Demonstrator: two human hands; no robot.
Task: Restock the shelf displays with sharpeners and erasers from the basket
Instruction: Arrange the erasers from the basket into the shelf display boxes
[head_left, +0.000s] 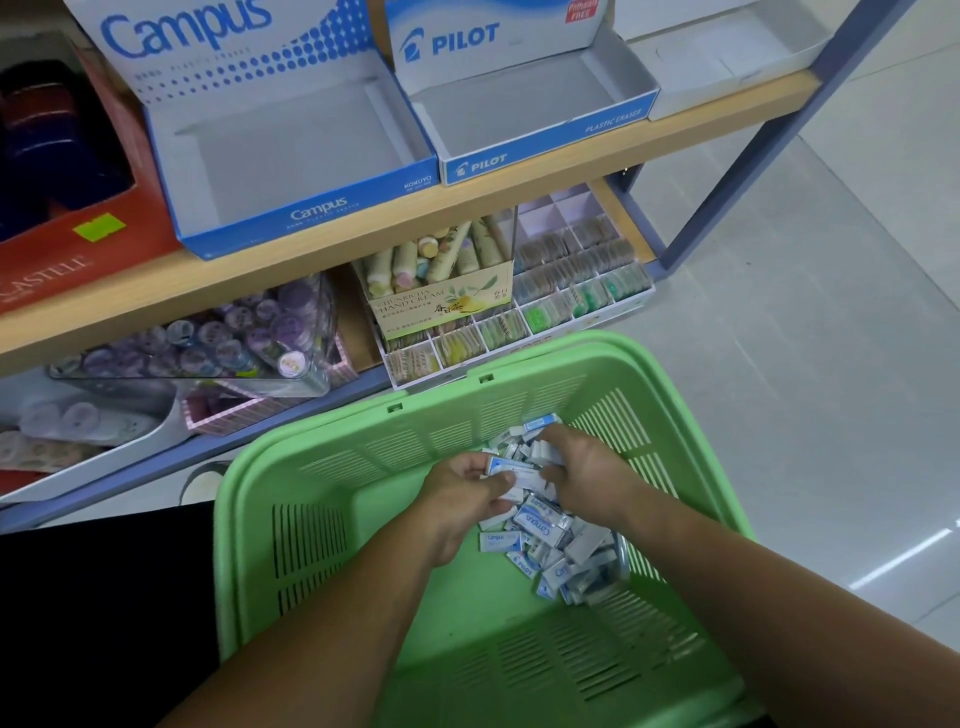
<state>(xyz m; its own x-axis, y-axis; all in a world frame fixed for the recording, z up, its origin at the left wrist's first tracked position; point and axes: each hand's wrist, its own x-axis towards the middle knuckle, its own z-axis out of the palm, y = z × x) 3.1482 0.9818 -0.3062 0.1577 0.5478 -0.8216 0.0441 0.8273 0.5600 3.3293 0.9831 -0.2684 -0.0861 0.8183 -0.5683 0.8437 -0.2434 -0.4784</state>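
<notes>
Down inside the green basket (249, 467), both hands sit close together over a heap of blue-and-white erasers (550, 545) piled toward its right side. The left hand (462, 488) pinches one of them, and the right hand (587, 473) is curled round a few more. Just past the basket's far rim there's a divided tray of little packets (571, 291), with a hand cream box (441, 301) at its left end and a clear tub of purple rolls (234, 338) further left. Higher up beyond the basket, on the wooden shelf (571, 171), a Campus box (291, 156) and a Pilot box (535, 119) sit side by side, with a red box (78, 208) to their left.
</notes>
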